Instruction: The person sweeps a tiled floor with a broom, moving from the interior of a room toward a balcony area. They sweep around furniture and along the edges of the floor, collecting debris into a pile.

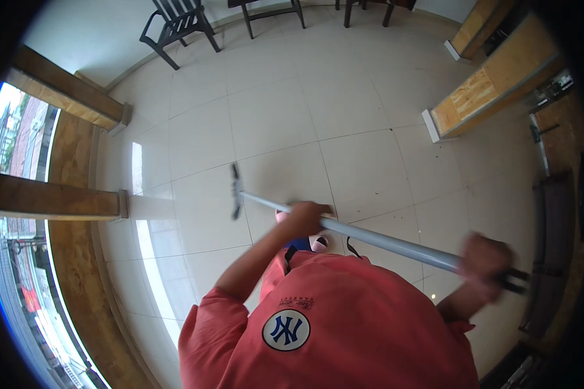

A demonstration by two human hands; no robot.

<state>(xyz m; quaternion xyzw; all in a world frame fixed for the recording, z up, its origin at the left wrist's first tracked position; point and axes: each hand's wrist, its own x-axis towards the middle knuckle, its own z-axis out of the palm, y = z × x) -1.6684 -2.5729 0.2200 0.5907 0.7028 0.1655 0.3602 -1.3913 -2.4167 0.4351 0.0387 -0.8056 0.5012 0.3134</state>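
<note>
Across the front of my body runs a long grey pole (396, 243), part of a long-handled floor tool. Its narrow dark and grey head (236, 190) is down at the tiles, left of my feet; blur hides whether it is a broom, a mop or a squeegee. My left hand (306, 218) is closed around the pole's middle, palm side hidden. Near the black upper end, my right hand (486, 262) wraps the pole and is smeared by motion. A pink-and-dark shoe (318, 244) shows below the pole.
Glossy pale tiles (272, 110) carry small dark specks, mostly to the right. Wooden pillars stand at the left (78, 201) and right (461, 110). A dark slatted chair (180, 26) is by the far wall, with other dark furniture (269, 13). Brown furniture (551, 253) lines the right edge.
</note>
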